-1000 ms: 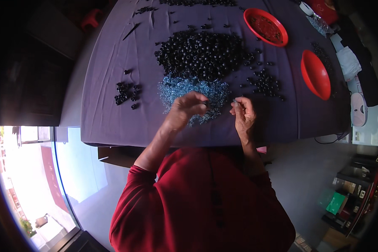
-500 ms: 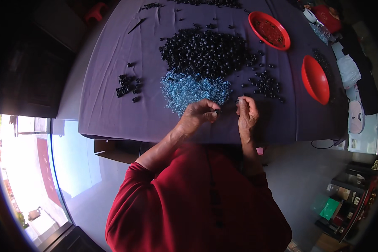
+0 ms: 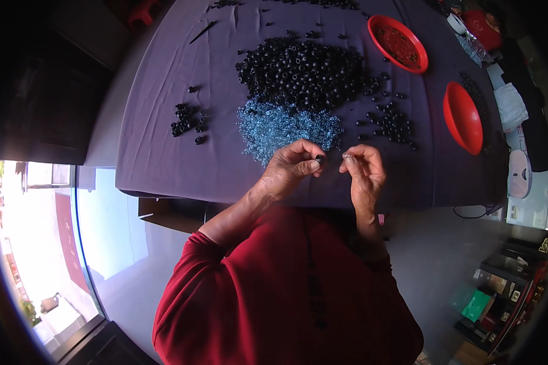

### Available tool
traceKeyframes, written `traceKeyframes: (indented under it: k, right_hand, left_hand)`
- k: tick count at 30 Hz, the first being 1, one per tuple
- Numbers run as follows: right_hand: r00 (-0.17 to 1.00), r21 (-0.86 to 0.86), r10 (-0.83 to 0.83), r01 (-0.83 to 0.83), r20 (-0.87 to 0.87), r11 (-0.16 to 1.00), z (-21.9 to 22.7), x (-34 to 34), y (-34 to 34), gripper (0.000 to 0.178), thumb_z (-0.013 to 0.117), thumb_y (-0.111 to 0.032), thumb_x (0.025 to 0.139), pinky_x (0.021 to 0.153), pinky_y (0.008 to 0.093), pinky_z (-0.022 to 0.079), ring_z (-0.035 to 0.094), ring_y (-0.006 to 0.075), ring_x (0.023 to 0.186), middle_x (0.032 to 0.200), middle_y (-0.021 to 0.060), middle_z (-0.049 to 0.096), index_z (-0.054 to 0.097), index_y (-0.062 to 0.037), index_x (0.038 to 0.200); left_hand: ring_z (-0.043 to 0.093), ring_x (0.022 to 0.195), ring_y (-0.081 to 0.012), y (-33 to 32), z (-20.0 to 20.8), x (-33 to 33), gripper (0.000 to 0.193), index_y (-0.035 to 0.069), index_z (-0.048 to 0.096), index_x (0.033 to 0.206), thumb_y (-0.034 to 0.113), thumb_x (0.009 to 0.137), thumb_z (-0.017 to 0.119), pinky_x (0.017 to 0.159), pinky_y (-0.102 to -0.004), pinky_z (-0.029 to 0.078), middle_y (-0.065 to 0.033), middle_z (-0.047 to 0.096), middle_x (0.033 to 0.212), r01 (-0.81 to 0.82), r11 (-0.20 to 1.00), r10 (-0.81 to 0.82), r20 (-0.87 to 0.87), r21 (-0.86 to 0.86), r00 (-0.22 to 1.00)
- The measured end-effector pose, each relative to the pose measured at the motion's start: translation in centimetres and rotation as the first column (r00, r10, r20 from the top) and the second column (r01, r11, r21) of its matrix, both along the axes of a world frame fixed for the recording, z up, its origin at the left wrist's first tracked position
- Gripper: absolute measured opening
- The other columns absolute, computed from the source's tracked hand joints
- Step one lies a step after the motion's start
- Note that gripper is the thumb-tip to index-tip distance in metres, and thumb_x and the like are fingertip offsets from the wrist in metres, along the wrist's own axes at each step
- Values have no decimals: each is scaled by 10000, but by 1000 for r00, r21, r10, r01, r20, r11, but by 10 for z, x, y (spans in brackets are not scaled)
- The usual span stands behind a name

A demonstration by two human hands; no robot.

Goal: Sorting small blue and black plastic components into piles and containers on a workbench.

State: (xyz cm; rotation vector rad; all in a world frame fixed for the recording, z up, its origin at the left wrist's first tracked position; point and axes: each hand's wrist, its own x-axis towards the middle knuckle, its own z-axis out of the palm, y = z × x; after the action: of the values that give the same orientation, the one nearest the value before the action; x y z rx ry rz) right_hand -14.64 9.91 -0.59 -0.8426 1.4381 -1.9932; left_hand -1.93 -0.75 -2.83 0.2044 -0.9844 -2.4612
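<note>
Between thumb and forefinger, my left hand (image 3: 293, 167) pinches a small black ring-shaped piece (image 3: 320, 159), its opening turned toward the right. My right hand (image 3: 365, 173) is a short gap away, its thumb and forefinger pinched on a tiny clear piece (image 3: 347, 156). Just beyond the hands lies a spread of small translucent blue pieces (image 3: 280, 131). Behind it and touching it is a large heap of black ring-shaped pieces (image 3: 301, 73). Smaller groups of black pieces lie at the left (image 3: 187, 120) and at the right (image 3: 391, 123).
A purple-grey cloth (image 3: 164, 164) covers the table. Two red bowls, one far right (image 3: 421, 61) with small bits inside and one nearer the right edge (image 3: 463, 118), stand on it. A thin dark tool (image 3: 203, 32) lies far left. An open cardboard box (image 3: 164, 214) is below the front edge.
The right hand has turned, its fingers now tilted more toward the left hand. The black piece in the left hand shows more clearly. The whole view has shifted slightly.
</note>
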Motion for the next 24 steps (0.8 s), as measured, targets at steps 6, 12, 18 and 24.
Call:
traceKeyframes:
  k: [6, 12, 18, 24]
  right_hand:
    - [984, -27, 135, -139, -117, 990, 15, 6, 1, 114, 569, 42, 807, 643, 213, 462, 522, 93, 730, 917, 72, 519, 541, 16, 915]
    - [955, -23, 135, -146, -263, 989, 15, 14, -2, 132, 569, 67, 790, 628, 205, 452, 520, 99, 707, 895, 74, 528, 555, 14, 910]
    - [718, 55, 81, -59, -691, 997, 22, 10, -7, 157, 620, 67, 733, 621, 237, 449, 544, 140, 692, 807, 68, 570, 586, -13, 864]
    - [722, 69, 74, -37, -687, 997, 13, 16, -4, 163, 622, 71, 722, 632, 259, 462, 571, 172, 723, 809, 71, 581, 600, -19, 856]
  left_hand:
    - [534, 762, -135, 4, 10, 2, 170, 19, 561, 943, 79, 799, 627, 723, -273, 441, -64, 584, 875, -8, 1000, 8, -6, -26, 1000]
    - [542, 796, -109, 2, 13, 7, 177, 22, 566, 947, 53, 788, 637, 746, -244, 447, -43, 587, 887, -31, 986, 48, 102, -161, 994]
    - [556, 814, -97, 1, 7, 7, 182, 17, 574, 931, 26, 767, 652, 755, -231, 459, -37, 594, 883, 3, 987, 21, 149, -161, 989]
    - [556, 708, -143, 5, -11, 8, 186, -14, 567, 915, 33, 757, 652, 689, -269, 465, -78, 597, 831, 25, 992, -43, 147, 125, 988]
